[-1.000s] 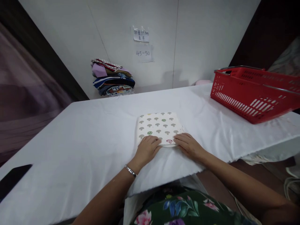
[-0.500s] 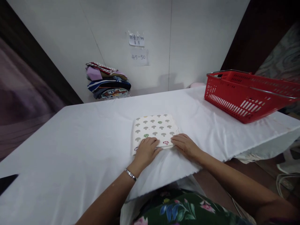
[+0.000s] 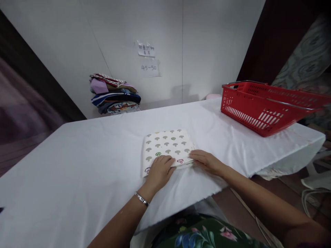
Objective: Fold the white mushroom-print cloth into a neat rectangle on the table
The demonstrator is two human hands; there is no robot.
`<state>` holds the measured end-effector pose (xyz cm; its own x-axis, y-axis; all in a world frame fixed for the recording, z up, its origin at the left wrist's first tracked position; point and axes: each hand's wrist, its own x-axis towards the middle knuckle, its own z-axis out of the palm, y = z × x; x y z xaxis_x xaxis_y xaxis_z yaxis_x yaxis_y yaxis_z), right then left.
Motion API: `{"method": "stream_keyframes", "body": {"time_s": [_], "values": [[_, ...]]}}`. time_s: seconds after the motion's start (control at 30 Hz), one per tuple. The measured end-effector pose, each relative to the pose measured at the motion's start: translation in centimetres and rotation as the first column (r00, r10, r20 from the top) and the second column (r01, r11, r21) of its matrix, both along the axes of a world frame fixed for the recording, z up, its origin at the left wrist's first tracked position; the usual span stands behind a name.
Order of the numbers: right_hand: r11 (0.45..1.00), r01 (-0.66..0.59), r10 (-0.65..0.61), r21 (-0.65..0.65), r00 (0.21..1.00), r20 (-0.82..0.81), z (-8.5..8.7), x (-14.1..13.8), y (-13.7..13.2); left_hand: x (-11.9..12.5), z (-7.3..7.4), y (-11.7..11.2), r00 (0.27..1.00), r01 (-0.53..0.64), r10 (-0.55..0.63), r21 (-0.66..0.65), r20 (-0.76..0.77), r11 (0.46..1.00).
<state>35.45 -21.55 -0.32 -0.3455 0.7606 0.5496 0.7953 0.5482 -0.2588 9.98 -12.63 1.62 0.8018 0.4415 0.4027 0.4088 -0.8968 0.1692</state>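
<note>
A folded white cloth printed with grey mushrooms and a few green and red ones lies flat on the white-covered table. My left hand rests on its near edge, fingers stretched over the top and the thumb out to the side. It wears a silver bracelet at the wrist. At the near right corner, my right hand has its fingers closed on the edge of the cloth; its thumb is hidden. Several layers show along the near edge between my hands.
A red plastic basket with metal handles stands at the right back of the table. Against the wall at the back left is a stack of folded fabrics. Two paper signs hang above, the lower sign reading 45-50.
Both hands stay at the near edge of the cloth, where the layers now show more at the right. The whole view has shifted slightly.
</note>
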Motion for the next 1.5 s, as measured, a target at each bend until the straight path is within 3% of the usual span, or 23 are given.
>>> {"method": "stream_keyframes", "body": {"time_s": [0.33, 0.63, 0.83, 1.07, 1.27, 1.5], "values": [[0.991, 0.07, -0.081, 0.115, 0.992, 0.098, 0.2, -0.5, -0.1, 0.7, 0.0, 0.1, 1.0, -0.011, 0.013, 0.086, -0.024, 0.996], [0.995, 0.009, -0.024, 0.096, 0.987, 0.159, 0.3, -0.7, -0.5, 0.1, 0.1, -0.1, 0.996, 0.064, -0.061, 0.038, -0.072, 0.997], [0.997, 0.035, -0.043, 0.07, 0.993, 0.109, 0.4, -0.9, -0.1, 0.6, 0.2, -0.1, 0.997, 0.025, -0.02, 0.058, -0.07, 0.998], [0.998, 0.03, -0.039, 0.049, 0.982, 0.187, 0.9, -1.1, -0.3, 0.8, -0.3, -0.3, 0.998, -0.025, 0.03, 0.092, -0.06, 0.995], [0.979, 0.068, -0.112, 0.192, 0.968, 0.224, 1.3, -0.4, 0.8, 1.1, -0.4, -0.6, 0.999, -0.036, 0.04, 0.163, -0.021, 0.986], [0.991, 0.017, -0.048, 0.135, 0.972, 0.231, -0.2, -0.4, 0.6, 1.3, -1.1, -0.8, 0.998, -0.021, 0.032, 0.176, -0.059, 0.984]]}}
